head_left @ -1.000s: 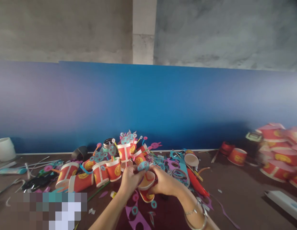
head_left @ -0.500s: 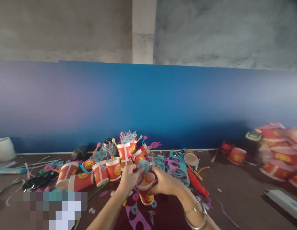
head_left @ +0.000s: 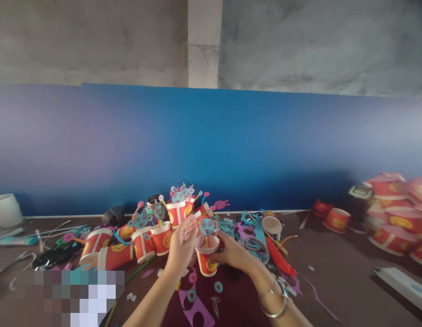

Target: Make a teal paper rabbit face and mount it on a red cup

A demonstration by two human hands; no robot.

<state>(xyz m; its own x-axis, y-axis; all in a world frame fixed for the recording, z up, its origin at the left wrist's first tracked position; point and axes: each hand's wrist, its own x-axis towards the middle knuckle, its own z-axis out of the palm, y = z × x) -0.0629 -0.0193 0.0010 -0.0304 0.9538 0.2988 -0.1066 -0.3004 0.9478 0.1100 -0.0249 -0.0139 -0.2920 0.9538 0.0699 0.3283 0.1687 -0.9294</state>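
Note:
My right hand grips the side of a red and yellow paper cup with a white rim, held nearly upright over the table. A round blue paper face stands up out of this cup on a narrow strip. To the cup's left is my left hand, its fingers stretched upward and nothing visible in it. Behind that hand, more red cups with paper faces crowd together, such as an upright cup and one lying on its side.
Purple paper with cut-out holes lies in front of the cup. A red tool-like object rests to the right, near blue scraps. Stacked red cups stand far right, beside a white device. A blue panel rises behind the table.
My left hand has come off the paper face and moved left, its fingers straightening. The cup in my right hand is slightly higher and more upright.

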